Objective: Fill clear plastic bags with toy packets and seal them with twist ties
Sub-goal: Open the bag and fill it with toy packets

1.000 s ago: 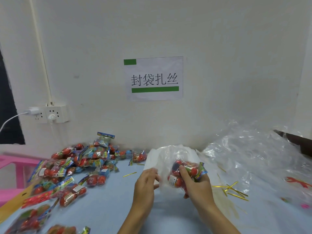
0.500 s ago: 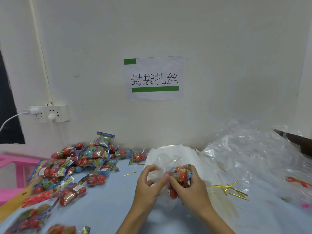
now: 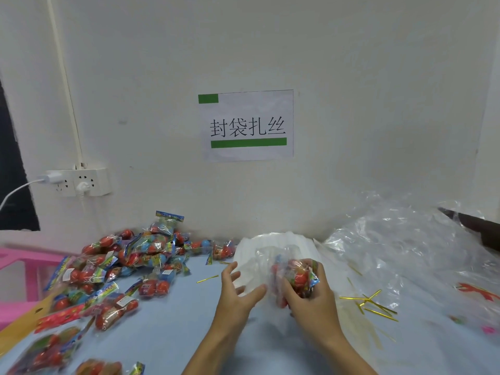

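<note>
My right hand point(image 3: 311, 301) grips a bundle of toy packets point(image 3: 296, 274), red balls in printed wrappers, that sits inside a clear plastic bag point(image 3: 259, 262). My left hand point(image 3: 235, 290) is beside the bag with its fingers spread and relaxed, touching the plastic at its left side. A stack of flat clear bags point(image 3: 273, 242) lies just behind both hands. Gold twist ties point(image 3: 370, 304) lie scattered to the right of my right hand, and one more twist tie point(image 3: 207, 279) lies to the left.
A heap of loose toy packets point(image 3: 130, 263) covers the blue table point(image 3: 167, 328) on the left, up to the wall. Crumpled clear plastic sheeting point(image 3: 411, 250) fills the right side. A pink stool point(image 3: 24, 269) stands at far left below a wall socket point(image 3: 78, 182).
The bundle went from in front of the bag to inside it. My left hand let go of the bag's mouth and spread its fingers; my right hand shifted slightly right.
</note>
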